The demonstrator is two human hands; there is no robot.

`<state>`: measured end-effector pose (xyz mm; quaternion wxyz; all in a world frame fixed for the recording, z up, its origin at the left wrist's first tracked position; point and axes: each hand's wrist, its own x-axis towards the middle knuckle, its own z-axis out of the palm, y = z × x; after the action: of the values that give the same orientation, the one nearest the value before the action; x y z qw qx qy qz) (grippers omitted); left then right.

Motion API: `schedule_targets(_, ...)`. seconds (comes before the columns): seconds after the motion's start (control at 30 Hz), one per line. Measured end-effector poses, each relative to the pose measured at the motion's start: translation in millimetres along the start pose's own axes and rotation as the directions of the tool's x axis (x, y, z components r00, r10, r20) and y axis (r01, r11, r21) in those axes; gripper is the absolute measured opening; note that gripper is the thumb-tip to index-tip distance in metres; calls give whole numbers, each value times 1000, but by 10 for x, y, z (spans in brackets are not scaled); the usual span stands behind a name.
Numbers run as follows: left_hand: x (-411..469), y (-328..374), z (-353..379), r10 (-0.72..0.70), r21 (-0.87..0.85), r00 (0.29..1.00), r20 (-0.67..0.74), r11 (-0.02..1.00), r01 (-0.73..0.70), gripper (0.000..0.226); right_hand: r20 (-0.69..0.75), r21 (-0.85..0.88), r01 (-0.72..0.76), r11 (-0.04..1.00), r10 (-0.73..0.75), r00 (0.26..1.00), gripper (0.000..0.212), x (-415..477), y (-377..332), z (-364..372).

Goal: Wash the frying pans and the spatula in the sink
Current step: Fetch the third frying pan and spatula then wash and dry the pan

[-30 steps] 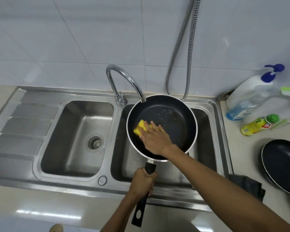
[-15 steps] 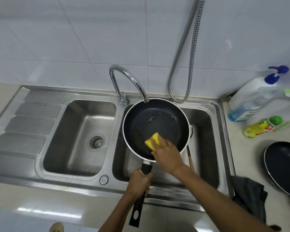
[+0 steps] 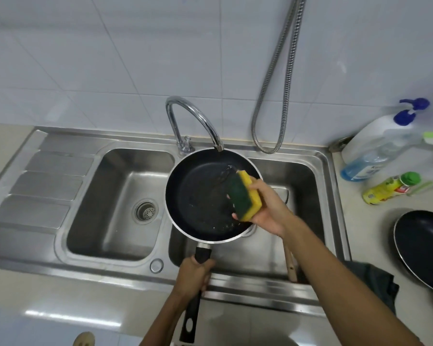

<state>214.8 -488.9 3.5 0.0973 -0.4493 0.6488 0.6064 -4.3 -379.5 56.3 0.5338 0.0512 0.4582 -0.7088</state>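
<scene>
My left hand [image 3: 194,275] grips the frying pan [image 3: 198,196] over the sink [image 3: 300,173] so my right hand [image 3: 270,208], holding the sponge [image 3: 245,196], can scrub.

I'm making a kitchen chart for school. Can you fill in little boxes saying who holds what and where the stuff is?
Left hand: grips the frying pan by its black handle
Right hand: holds the sponge, green side showing
Pan place: over the right basin, under the tap
Second pan: on the counter, right
Spatula: in the right basin, partly hidden
</scene>
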Motion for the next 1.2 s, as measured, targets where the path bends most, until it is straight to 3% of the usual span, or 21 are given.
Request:
schedule_targets(0.07, -2, -25, -37, 7, -15, 1000, -10, 1000, -8, 45, -26, 47, -14, 999, 15, 1000, 30, 13, -96, -128)
schedule_targets(0.17, -17, -39, -57, 11, -33, 1000, -20, 999, -12, 46, -214, -54, 30, 998, -41, 976, 43, 135, -156, -254)
schedule_targets(0.27, -31, -53, -65, 8, -38, 1000, -29, 999, -10, 46, -470, -193, 30, 981, -119, 874, 33, 265, -83, -253)
schedule_targets(0.43, -44, -116, -115, -36, -61, 999, -30, 998, 35, 40, -677, -231, 74, 970, -215, 704, 26, 486, 162, -401)
schedule_targets(0.67, -96, -118, -192, -25, -79, 999, -25, 997, 23, 38, -711, -379, -96, 921, -223, 666, 26, 718, 315, -537)
schedule_targets(0.9, -97, -33, -221, -29, -70, 998, -58, 997, 25, 33, -675, -584, -219, 782, -318, 666, 51, 1102, 421, -764)
schedule_targets(1.07, -99, 24, -186, -29, -76, 999, -43, 997, 25, 34, -712, -550, -236, 801, -302, 634, 49, 955, 380, -577)
schedule_targets(1.2, -103, 40, -148, -24, -73, 999, -28, 997, 21, 36, -698, -555, -238, 797, -291, 654, 56, 967, 411, -660)
